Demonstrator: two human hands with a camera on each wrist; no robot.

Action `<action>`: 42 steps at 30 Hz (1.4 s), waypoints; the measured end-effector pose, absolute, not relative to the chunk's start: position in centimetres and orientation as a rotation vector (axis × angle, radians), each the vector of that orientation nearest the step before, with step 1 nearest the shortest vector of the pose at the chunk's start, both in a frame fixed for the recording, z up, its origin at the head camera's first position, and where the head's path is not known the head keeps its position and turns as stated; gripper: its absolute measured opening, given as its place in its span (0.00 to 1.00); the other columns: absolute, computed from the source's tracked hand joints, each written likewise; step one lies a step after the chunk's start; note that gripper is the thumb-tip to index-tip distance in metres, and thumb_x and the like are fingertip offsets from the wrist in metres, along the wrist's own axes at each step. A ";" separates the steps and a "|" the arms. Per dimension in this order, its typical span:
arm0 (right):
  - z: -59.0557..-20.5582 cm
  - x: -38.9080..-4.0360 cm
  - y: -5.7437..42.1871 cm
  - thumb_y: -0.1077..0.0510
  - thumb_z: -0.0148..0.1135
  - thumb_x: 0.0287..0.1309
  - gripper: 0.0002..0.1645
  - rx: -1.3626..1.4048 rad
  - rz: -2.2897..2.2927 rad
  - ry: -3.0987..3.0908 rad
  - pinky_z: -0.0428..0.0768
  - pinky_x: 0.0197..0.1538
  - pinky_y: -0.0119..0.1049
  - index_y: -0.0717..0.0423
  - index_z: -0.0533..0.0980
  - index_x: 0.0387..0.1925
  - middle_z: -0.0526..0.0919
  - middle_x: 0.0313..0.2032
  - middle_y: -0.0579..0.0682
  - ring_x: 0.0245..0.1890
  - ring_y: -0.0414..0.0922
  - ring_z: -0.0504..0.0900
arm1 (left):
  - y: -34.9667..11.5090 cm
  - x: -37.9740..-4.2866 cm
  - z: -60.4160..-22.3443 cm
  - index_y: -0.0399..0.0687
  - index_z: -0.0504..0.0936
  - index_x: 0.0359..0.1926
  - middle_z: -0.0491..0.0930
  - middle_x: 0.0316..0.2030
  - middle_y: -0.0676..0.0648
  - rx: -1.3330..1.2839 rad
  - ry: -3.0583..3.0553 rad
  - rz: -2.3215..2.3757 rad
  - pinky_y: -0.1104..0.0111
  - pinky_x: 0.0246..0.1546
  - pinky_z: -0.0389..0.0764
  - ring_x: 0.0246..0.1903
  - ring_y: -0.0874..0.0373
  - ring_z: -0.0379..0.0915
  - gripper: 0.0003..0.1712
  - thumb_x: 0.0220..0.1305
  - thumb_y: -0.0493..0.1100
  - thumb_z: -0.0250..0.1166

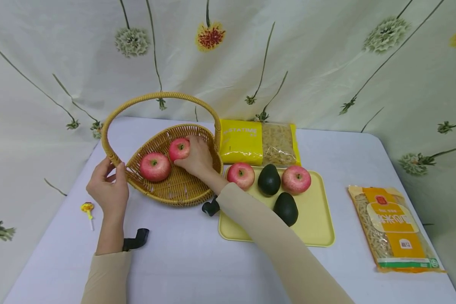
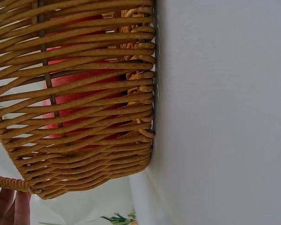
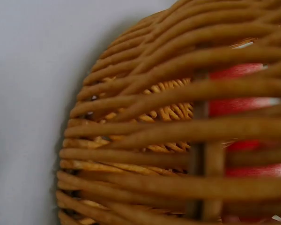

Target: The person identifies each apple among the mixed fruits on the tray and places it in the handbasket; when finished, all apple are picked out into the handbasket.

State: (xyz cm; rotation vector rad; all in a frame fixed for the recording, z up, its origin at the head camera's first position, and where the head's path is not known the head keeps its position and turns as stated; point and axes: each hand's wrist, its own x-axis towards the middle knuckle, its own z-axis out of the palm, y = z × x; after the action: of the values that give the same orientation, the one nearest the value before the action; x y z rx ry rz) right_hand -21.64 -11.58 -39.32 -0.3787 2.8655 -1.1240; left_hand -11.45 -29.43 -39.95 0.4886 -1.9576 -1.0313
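Note:
A wicker basket (image 1: 182, 192) with a tall arched handle stands at the left of the table. My left hand (image 1: 110, 185) pinches the lower left end of the handle between thumb and fingers; its fingertips (image 2: 22, 208) show at the handle in the left wrist view. Inside the basket my right hand (image 1: 198, 158) grips an apple (image 1: 178, 148) from its right side. Another red apple (image 1: 154, 166) lies in the basket to the left of it. In the right wrist view the basket's woven side (image 3: 145, 103) fills most of the picture, with red showing through the gaps.
Right of the basket a yellow tray (image 1: 311, 230) holds two apples (image 1: 296, 179) and two avocados (image 1: 269, 179). A yellow pasta bag (image 1: 243, 141) lies behind it. An orange-labelled food bag (image 1: 395, 228) is at far right, a lollipop (image 1: 87, 209) at left.

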 end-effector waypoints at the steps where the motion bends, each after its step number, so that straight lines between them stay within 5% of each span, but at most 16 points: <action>1: -39.4 -21.7 -11.7 0.45 0.78 0.43 0.46 -0.378 -1.120 2.863 0.79 0.56 0.39 0.49 0.67 0.63 0.73 0.59 0.50 0.57 0.45 0.74 | -29.4 -11.4 -39.9 0.47 0.85 0.53 0.85 0.48 0.45 0.486 -1.955 -1.031 0.86 0.40 0.77 0.42 0.76 0.77 0.17 0.65 0.44 0.64; 28: -39.9 -22.9 -12.1 0.49 0.74 0.51 0.44 -0.432 -1.131 2.779 0.74 0.63 0.37 0.53 0.64 0.66 0.67 0.64 0.56 0.61 0.48 0.71 | -29.6 -11.4 -39.6 0.48 0.85 0.53 0.85 0.48 0.46 0.486 -1.953 -1.039 0.85 0.42 0.77 0.43 0.75 0.78 0.16 0.65 0.44 0.64; 42: -39.6 -21.5 -11.3 0.51 0.72 0.54 0.43 -0.511 -1.254 2.751 0.74 0.64 0.44 0.52 0.63 0.68 0.65 0.65 0.56 0.66 0.50 0.65 | -29.3 -11.2 -39.7 0.47 0.85 0.53 0.86 0.48 0.45 0.470 -1.948 -1.042 0.88 0.39 0.75 0.41 0.80 0.75 0.17 0.64 0.44 0.64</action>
State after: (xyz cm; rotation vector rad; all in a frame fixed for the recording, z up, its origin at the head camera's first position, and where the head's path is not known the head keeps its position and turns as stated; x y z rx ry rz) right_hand -21.46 -11.26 -39.63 -0.5109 2.7507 -1.2542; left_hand -11.25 -29.29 -39.66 0.4704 -1.9481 -1.0415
